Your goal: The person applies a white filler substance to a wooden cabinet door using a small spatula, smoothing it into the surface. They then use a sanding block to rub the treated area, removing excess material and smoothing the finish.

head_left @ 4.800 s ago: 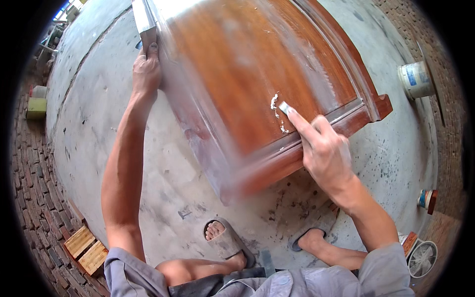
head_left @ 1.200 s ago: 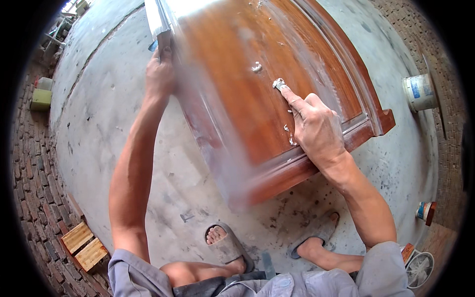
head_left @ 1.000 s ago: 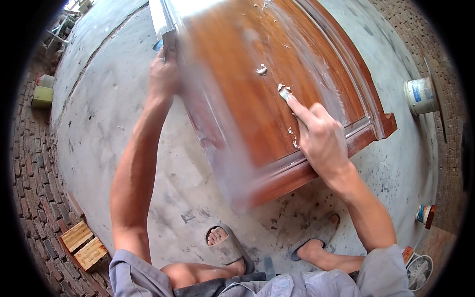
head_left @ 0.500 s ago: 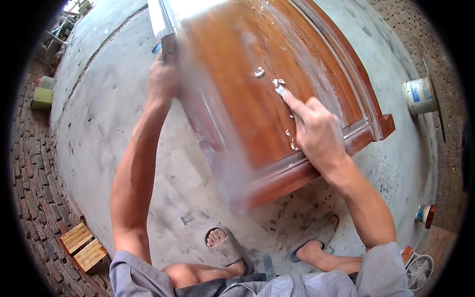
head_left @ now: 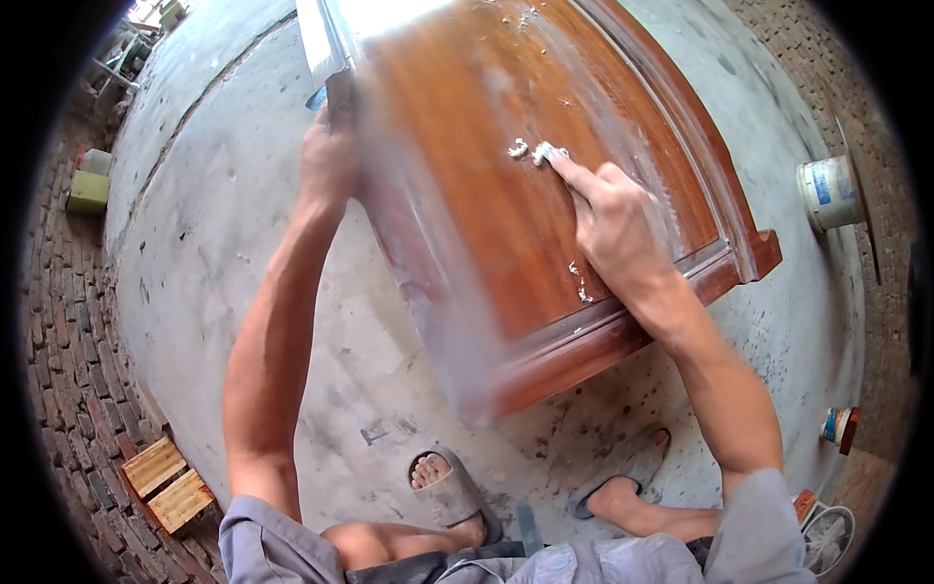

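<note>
A reddish-brown wooden panel [head_left: 467, 204] with a raised frame tilts in front of me, smeared with white haze. My right hand [head_left: 623, 229] presses its stretched index finger onto it, the other fingers curled in. White paste covers that fingertip, and a small dab of paste [head_left: 518, 149] sits just left of it. More white crumbs [head_left: 583, 292] lie nearer the panel's lower edge. At the panel's left edge, my left hand [head_left: 329, 161] is closed round a grey, flat-bladed thing [head_left: 338, 92] with a blue bit; its exact kind is unclear.
A pale concrete floor [head_left: 195, 282] surrounds the panel, with brick paving [head_left: 73, 389] beyond. On the right stand a white bucket [head_left: 830, 193] and a small can [head_left: 833, 426]. A wooden stool [head_left: 167, 485] is at lower left, a green box [head_left: 88, 195] at upper left.
My right index finger has moved slightly up and left, pushing the white paste closer to the neighbouring dab. My left hand keeps its hold at the panel's edge.
</note>
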Demonstrator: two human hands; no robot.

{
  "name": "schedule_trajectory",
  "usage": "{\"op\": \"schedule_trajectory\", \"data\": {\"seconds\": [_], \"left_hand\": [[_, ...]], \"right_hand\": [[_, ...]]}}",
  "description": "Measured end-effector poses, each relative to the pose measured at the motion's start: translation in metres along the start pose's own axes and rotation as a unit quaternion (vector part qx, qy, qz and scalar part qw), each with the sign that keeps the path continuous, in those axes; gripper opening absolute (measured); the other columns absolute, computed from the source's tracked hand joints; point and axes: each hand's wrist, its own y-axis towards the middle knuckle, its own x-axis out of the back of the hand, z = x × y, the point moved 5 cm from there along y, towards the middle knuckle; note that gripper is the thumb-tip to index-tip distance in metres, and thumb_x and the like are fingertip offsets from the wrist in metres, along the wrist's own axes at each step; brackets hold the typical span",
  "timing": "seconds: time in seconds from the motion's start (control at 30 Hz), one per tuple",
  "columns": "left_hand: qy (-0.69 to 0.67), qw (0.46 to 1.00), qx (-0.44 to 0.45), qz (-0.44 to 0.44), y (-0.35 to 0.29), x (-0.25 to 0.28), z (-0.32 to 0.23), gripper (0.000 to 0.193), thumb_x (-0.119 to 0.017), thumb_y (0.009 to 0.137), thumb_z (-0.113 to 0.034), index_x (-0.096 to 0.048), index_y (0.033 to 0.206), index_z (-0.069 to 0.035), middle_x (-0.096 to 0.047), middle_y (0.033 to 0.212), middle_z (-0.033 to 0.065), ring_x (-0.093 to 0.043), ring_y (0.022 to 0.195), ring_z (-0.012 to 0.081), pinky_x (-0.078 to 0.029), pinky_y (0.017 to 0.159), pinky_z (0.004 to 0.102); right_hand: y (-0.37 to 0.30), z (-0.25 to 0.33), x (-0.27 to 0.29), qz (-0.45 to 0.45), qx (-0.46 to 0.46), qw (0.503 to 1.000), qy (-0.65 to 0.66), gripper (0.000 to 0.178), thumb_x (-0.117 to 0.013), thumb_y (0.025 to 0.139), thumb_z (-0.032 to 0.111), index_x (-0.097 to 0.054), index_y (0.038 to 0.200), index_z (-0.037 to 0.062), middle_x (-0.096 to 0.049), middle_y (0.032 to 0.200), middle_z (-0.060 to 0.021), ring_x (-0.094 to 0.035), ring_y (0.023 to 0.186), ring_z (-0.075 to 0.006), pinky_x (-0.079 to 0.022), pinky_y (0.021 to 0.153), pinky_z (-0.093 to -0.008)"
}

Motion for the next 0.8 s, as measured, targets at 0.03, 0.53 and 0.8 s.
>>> {"op": "schedule_trajectory", "data": {"seconds": [0.03, 0.53, 0.8], "left_hand": [[-0.008, 1.000, -0.003, -0.002, -0.001, -0.001, -0.001, 0.060, -0.050, 0.112, -0.050, -0.061, 0.148, -0.004, -0.075, 0.125, 0.0116, -0.068, 0.111, 0.0181, -0.053, 0.096, 0.0341], [0.005, 1.000, 0.003, -0.004, -0.004, 0.006, -0.006, 0.069, -0.048, 0.111, -0.060, -0.061, 0.147, -0.002, -0.075, 0.124, 0.0139, -0.069, 0.111, 0.0195, -0.054, 0.095, 0.0344], [-0.016, 1.000, -0.026, -0.001, 0.001, 0.006, 0.004, 0.071, -0.049, 0.110, -0.061, -0.060, 0.148, -0.002, -0.074, 0.127, 0.0145, -0.068, 0.112, 0.0189, -0.053, 0.096, 0.0337]], "right_hand": [[0.013, 0.000, -0.004, -0.016, 0.014, 1.000, -0.009, 0.041, -0.057, 0.102, 0.008, -0.071, 0.139, 0.0176, -0.064, 0.088, -0.0170, -0.071, 0.072, -0.0421, -0.059, 0.068, -0.0525], [-0.005, -0.001, -0.002, 0.003, 0.016, 1.000, -0.012, 0.042, -0.057, 0.100, 0.004, -0.073, 0.137, 0.0179, -0.065, 0.086, -0.0190, -0.071, 0.075, -0.0424, -0.059, 0.069, -0.0526], [0.024, -0.004, -0.009, -0.017, 0.025, 1.000, 0.008, 0.040, -0.065, 0.099, 0.006, -0.073, 0.136, 0.0169, -0.064, 0.084, -0.0185, -0.066, 0.076, -0.0376, -0.055, 0.070, -0.0481]]}}
